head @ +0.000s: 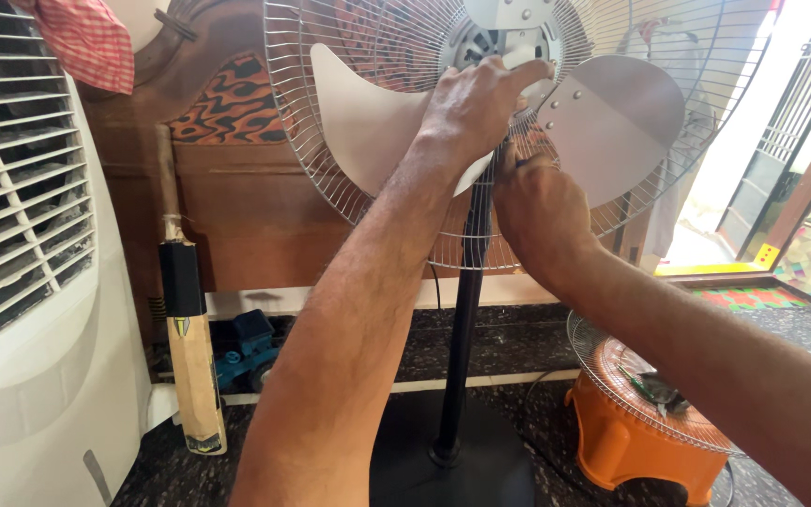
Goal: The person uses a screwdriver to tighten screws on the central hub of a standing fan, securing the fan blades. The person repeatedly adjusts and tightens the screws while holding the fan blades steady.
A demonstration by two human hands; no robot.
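Note:
A pedestal fan stands before me with its front grille off. Its pale grey blades (pixel 612 122) and rear wire guard (pixel 330 169) are exposed. My left hand (pixel 476 103) reaches up and holds the blade hub, fingers curled over it. My right hand (pixel 537 211) is lower, at the bottom of the rear guard beside the black pole (pixel 466 310), fingers pinched on something small that I cannot make out.
The removed front grille (pixel 645 394) lies on an orange stool (pixel 631 451) at the lower right. A white air cooler (pixel 30 263) fills the left. A cricket bat (pixel 190 366) leans on a wooden headboard (pixel 255 207). A blue toy vehicle (pixel 246 343) sits on the dark floor.

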